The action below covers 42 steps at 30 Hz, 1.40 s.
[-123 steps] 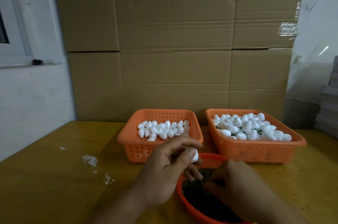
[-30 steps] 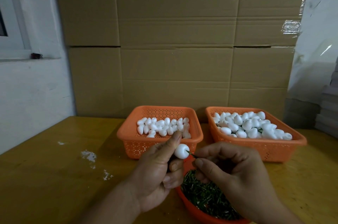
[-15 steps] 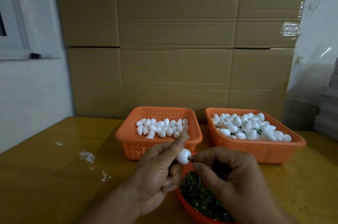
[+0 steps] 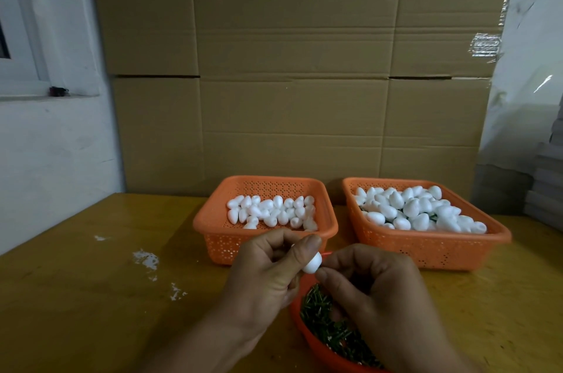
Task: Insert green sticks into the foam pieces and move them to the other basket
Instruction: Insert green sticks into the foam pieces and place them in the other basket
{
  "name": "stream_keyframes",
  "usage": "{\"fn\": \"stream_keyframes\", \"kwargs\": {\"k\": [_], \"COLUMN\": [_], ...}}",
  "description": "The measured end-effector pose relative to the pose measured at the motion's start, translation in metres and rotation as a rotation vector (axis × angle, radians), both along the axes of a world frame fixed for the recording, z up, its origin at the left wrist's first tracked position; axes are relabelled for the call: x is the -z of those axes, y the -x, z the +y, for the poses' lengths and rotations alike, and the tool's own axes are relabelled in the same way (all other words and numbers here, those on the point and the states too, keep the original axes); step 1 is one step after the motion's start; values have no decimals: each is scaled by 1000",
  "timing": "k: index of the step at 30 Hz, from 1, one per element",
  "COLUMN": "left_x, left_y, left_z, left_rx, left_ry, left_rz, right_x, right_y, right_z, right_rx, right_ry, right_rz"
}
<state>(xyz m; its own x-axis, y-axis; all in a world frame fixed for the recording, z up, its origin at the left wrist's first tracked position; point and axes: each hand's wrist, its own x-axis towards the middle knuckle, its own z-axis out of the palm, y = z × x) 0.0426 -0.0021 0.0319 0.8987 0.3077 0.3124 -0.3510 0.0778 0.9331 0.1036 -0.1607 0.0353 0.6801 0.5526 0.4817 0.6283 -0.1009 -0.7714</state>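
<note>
My left hand (image 4: 268, 269) pinches a white egg-shaped foam piece (image 4: 312, 264) between thumb and fingers, just above the orange bowl (image 4: 316, 345) of short green sticks (image 4: 323, 320). The fingertips of my right hand (image 4: 371, 284) press against the foam piece's right side; the stick they pinch is hidden between them. Behind the hands, the left orange basket (image 4: 213, 223) holds several plain foam pieces. The right orange basket (image 4: 426, 250) is heaped with foam pieces, with some green stems showing among them.
A yellow wooden table (image 4: 91, 296) carries white specks left of my hands. A tall cardboard sheet (image 4: 289, 83) stands behind the baskets. A white wall with a window ledge lies to the left, and stacked grey items sit at the far right.
My right fingertips have closed in on the foam piece, so the green stick tip seen a second ago no longer shows. Both hands stay above the bowl.
</note>
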Motion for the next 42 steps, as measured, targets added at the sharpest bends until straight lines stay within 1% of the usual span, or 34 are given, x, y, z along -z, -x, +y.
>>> {"fn": "stream_keyframes", "kwargs": {"k": [4, 8, 14, 22, 27, 32, 37, 42], "left_x": [1, 1, 2, 1, -1, -2, -2, -2], "left_y": [0, 0, 1, 3, 6, 8, 8, 9], "left_z": [3, 5, 5, 3, 2, -1, -3, -4], "left_rx": [40, 120, 37, -27, -47, -78, -93, -69], "left_ry": [-43, -17, -148, -394, -487, -510, -493, -480], "left_rz": [-5, -7, -59, -185, -188, -181, -220, -211], "right_x": [6, 7, 8, 8, 7, 5, 4, 2], "right_y": [-2, -3, -1, 4, 7, 9, 9, 12], "right_z": [5, 6, 10, 13, 14, 14, 14, 14], "right_rx": [3, -27, -91, -103, -102, -121, -139, -158], "right_ry": [-75, -128, -171, -230, -264, -287, -309, -307], "right_rz": [113, 210, 324, 304, 279, 273, 266, 291]}}
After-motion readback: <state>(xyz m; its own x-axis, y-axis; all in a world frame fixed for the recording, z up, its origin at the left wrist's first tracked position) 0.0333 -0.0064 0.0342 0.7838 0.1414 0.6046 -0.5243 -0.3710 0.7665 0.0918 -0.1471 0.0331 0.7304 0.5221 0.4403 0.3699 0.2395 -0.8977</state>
